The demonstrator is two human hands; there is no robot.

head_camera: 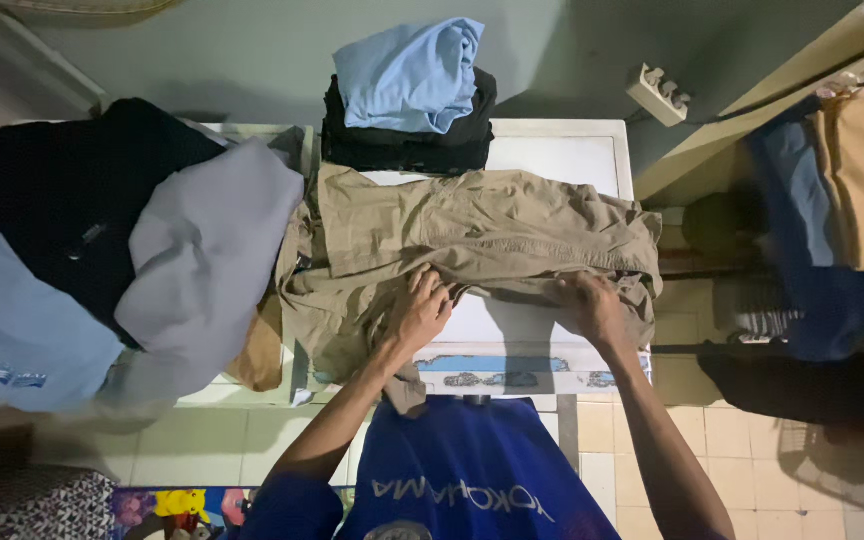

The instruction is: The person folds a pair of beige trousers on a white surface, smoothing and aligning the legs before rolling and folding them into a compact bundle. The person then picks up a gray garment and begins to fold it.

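As the khaki trousers lie spread across the white desk, their near edge is pinched by both hands: left hand fingers curled into the cloth, right hand fingers closed on the hem. A folded stack is kept behind, unfolded clothes beside.

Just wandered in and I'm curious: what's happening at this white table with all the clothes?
A person is handling a khaki garment spread across a white table. The left hand and right hand both grip its near edge. Behind it sits a folded stack: a light blue garment on top of black clothes. A loose heap with a grey garment lies to the left.
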